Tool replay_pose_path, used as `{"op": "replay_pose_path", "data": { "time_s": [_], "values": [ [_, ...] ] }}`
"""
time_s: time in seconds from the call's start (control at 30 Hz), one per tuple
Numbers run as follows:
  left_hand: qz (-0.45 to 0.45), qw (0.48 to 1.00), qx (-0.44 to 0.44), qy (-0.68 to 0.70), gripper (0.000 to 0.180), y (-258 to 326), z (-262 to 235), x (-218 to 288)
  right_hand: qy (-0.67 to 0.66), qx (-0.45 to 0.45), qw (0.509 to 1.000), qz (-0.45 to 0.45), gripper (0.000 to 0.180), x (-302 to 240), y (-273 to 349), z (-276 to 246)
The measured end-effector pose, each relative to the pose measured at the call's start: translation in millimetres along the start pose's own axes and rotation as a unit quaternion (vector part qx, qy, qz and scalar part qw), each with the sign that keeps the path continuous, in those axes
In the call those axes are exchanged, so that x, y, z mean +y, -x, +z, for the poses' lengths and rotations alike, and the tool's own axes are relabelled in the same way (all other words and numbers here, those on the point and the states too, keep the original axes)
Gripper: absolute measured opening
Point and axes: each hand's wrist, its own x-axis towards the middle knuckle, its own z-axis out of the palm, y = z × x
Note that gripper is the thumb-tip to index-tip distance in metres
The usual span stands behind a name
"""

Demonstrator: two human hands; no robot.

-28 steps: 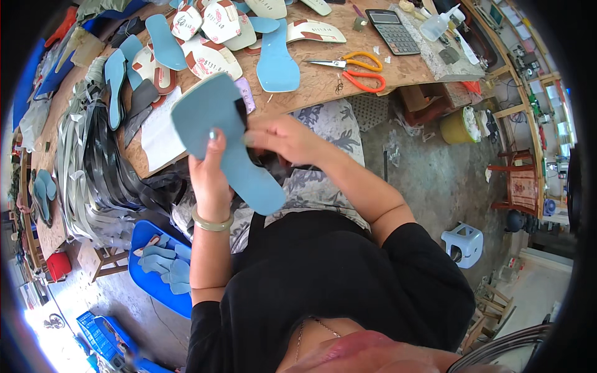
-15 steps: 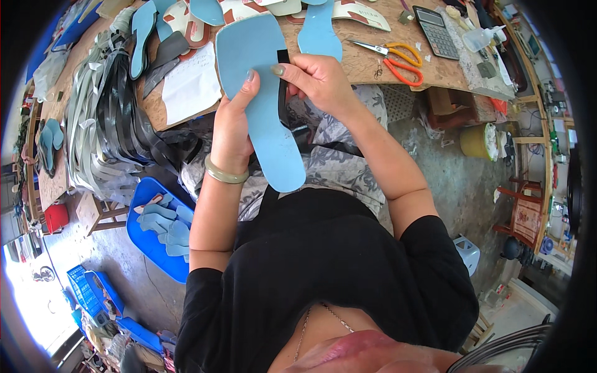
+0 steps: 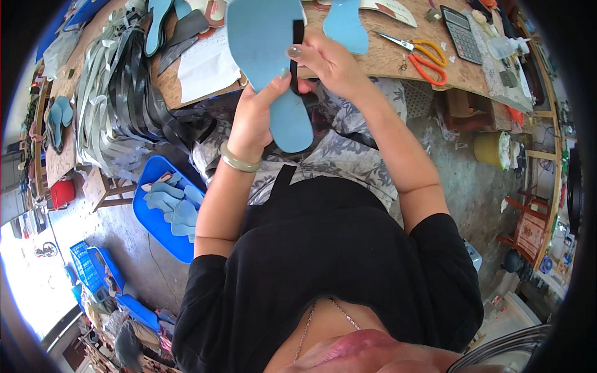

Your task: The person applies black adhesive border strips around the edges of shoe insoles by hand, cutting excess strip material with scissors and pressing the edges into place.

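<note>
Far right on the bench [image 3: 463,73] lie scissors [image 3: 408,46] and a calculator [image 3: 461,34]; your left grip [image 3: 255,112] clamps a blue sole [image 3: 262,40], your right grip [image 3: 333,65] pinches its black strap [image 3: 298,32].

A black short-sleeved top [image 3: 323,242], pale bangle [image 3: 240,163] and necklace [image 3: 346,316] are worn.

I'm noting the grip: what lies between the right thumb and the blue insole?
A black strip: the head view shows it along the right edge of the blue insole, passing under the thumb of the right hand.
</note>
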Motion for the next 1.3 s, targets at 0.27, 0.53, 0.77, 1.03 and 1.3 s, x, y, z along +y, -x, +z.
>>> {"op": "replay_pose_path", "data": {
  "time_s": [0.27,0.53,0.77,1.03,1.3],
  "values": [
    [0.160,0.985,0.058,0.041,0.038,1,24,10,-0.086,0.174,0.980,0.048,0.027,9,53,29],
    [0.229,0.967,0.006,0.114,0.049,7,16,13,-0.060,0.103,0.992,0.035,0.013,-11,64,27],
    [0.244,0.964,0.025,0.099,0.047,10,13,14,-0.034,0.095,0.995,-0.003,0.012,-9,65,31],
    [0.261,0.958,0.098,0.068,0.040,11,24,13,-0.067,0.058,0.991,0.098,0.013,-15,57,29],
    [0.169,0.974,0.152,-0.002,0.020,12,12,-4,-0.011,0.048,0.996,0.071,0.014,12,56,27]
  ]
}}
